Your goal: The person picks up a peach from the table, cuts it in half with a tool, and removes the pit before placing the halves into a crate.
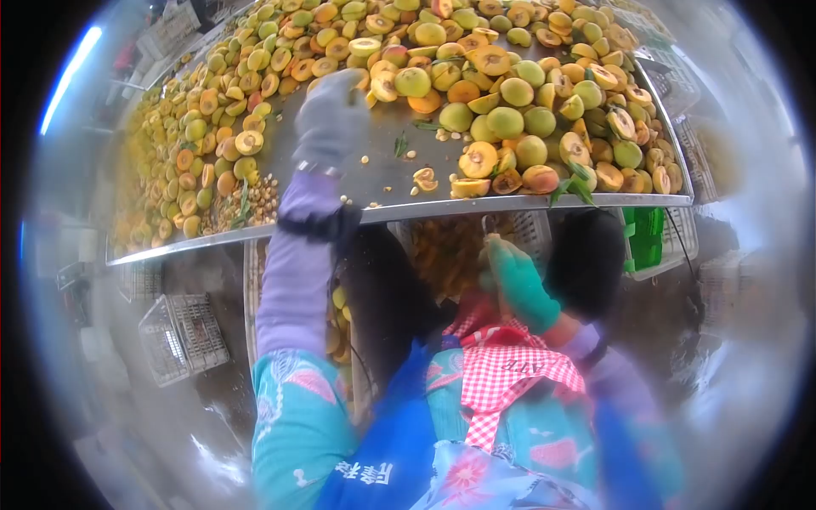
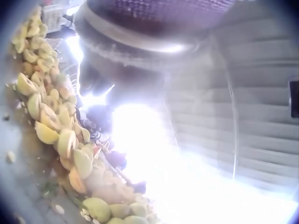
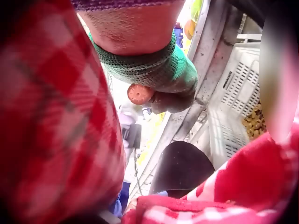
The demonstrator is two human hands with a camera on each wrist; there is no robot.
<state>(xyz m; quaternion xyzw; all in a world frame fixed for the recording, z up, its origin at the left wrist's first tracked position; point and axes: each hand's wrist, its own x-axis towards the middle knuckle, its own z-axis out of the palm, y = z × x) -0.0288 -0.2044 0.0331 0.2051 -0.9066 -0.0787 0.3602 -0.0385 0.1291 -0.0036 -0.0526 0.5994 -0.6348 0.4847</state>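
Note:
My left hand (image 1: 331, 123), in a grey glove, reaches over the metal table (image 1: 293, 195) to the near edge of a heap of yellow-green stone fruit (image 1: 510, 123), many cut in halves. It is blurred, and I cannot tell whether a fruit is in its fingers. In the left wrist view, glare washes out the space beyond the cuff. Low over my lap, just short of the table's edge, my right hand (image 1: 520, 285) in a green glove grips a small tool. Its round orange handle end (image 3: 140, 94) pokes from the fist; a metal tip (image 1: 489, 223) shows ahead of the fingers.
Loose pits (image 1: 255, 197) and green leaves (image 1: 578, 185) lie on the table near its raised metal rim (image 1: 408, 210). Beneath, between my knees, stands a white crate (image 3: 233, 88) with brown pieces. Another crate (image 1: 183, 336) is on the floor at left, a green container (image 1: 643, 238) at right.

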